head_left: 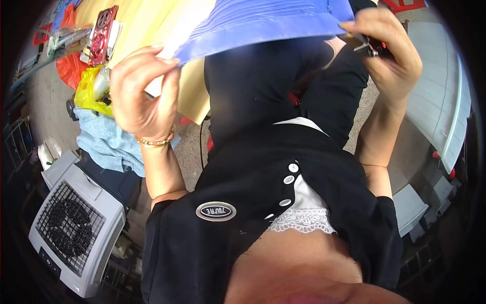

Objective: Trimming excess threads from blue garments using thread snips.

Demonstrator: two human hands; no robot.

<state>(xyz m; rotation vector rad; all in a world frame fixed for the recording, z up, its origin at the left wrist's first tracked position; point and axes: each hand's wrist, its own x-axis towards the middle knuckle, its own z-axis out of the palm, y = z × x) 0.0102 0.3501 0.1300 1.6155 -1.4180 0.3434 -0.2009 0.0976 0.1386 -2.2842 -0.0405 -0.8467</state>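
— What did the left hand (142, 96) have?
— Its grip was pinched on the edge of a blue pleated sheet (263, 23), held up above the black top.
— And the right hand (387, 53)?
— Closed on the sheet's other end, with a small dark object (372, 48) in it too; I couldn't tell what.
— Anything nearby?
— A wooden table (147, 20) behind, a grey fan unit (76, 228) lower left.

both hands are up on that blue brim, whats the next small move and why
Probably ease the blue brim level: the left hand pinches its lower left edge while the right hand grips the higher right edge along with a small dark clip-like thing.
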